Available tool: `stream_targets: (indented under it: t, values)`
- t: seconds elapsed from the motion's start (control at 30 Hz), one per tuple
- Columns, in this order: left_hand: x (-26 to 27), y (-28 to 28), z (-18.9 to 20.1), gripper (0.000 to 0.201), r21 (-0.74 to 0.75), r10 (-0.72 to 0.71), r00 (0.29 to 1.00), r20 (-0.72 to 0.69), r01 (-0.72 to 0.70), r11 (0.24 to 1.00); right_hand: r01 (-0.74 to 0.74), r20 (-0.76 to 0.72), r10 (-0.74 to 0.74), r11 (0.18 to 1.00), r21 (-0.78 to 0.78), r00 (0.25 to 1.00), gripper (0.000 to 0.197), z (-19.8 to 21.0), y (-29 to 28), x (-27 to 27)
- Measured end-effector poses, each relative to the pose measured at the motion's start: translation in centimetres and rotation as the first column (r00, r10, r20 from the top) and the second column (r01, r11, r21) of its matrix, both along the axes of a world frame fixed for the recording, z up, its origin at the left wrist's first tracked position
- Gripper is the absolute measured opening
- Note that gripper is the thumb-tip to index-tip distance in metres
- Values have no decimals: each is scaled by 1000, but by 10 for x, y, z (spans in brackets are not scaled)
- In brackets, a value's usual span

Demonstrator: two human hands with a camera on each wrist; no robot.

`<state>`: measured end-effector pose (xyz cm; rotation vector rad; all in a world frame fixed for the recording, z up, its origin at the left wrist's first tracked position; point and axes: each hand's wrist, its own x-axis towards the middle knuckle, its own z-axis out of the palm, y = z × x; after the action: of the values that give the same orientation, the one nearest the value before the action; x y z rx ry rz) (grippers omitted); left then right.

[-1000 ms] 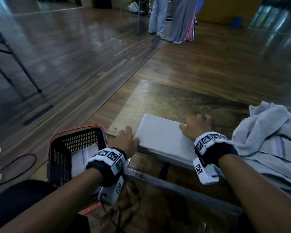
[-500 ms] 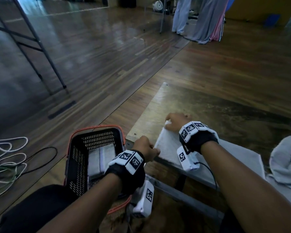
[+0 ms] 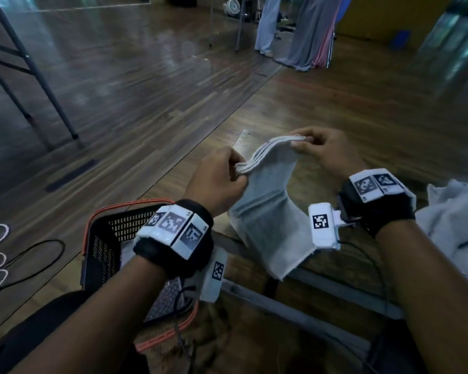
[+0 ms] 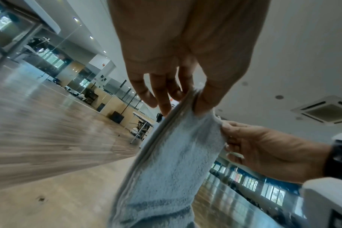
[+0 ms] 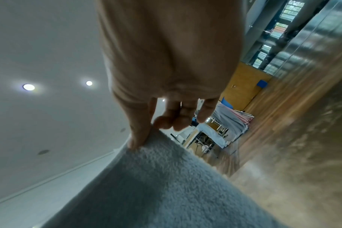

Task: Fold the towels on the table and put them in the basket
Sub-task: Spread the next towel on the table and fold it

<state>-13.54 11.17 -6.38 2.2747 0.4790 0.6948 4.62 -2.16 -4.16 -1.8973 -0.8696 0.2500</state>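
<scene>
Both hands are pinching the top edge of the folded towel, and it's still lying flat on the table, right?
Not flat on the table. The left hand and right hand do pinch the top edge of the folded towel, but it is lifted and hangs down from them, as the head view shows.

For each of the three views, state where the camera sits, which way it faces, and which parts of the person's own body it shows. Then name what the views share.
Head: on the head, looking down; both forearms, left hand, right hand, basket.
Left wrist: along the left hand; right hand too.
Right wrist: along the right hand only.
Shared: the folded towel, pinched by both hands.
</scene>
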Motion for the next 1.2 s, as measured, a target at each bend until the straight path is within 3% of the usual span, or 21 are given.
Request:
stream_targets:
  t: [0.17, 0.3, 0.37, 0.53, 0.63, 0.73, 0.87, 0.97, 1.07, 1.2]
  values:
    - [-8, -26, -13, 21, 68, -268, 931, -248, 293, 954, -63, -140, 43, 987, -145, 989, 26, -18, -43, -5]
    - [-13, -52, -42, 29, 268, -334, 827, -453, 484, 833, -131, -356, 50, 970, -207, 933, 17, -33, -64, -4]
    - [-14, -62, -53, 30, 322, -337, 801, -495, 529, 785, -105, -381, 18, 972, -208, 924, 18, -41, -71, -3]
    - [-12, -75, -69, 30, 412, -334, 805, -491, 552, 725, -88, -252, -29, 893, -442, 967, 14, -65, -85, 5]
    - [-9, -77, -74, 26, 446, -332, 810, -483, 554, 703, -48, -230, -75, 870, -490, 970, 13, -77, -95, 12]
    - [-5, -81, -76, 23, 454, -361, 772, -524, 611, 648, -55, -216, -80, 830, -555, 973, 16, -93, -100, 11]
    - [0, -84, -78, 25, 481, -360, 721, -592, 675, 560, -7, -173, -98, 853, -521, 980, 22, -103, -98, 7]
    - [4, -87, -78, 27, 458, -381, 709, -593, 687, 564, 87, -80, -144, 867, -490, 986, 17, -100, -97, 5]
    - [3, -91, -72, 25, 379, -461, 676, -576, 720, 581, 209, 70, -203, 827, -522, 977, 3, -99, -99, -3]
    - [14, -89, -55, 19, 330, -460, 758, -463, 629, 704, 313, 262, -197, 785, -535, 945, 10, -96, -103, -20]
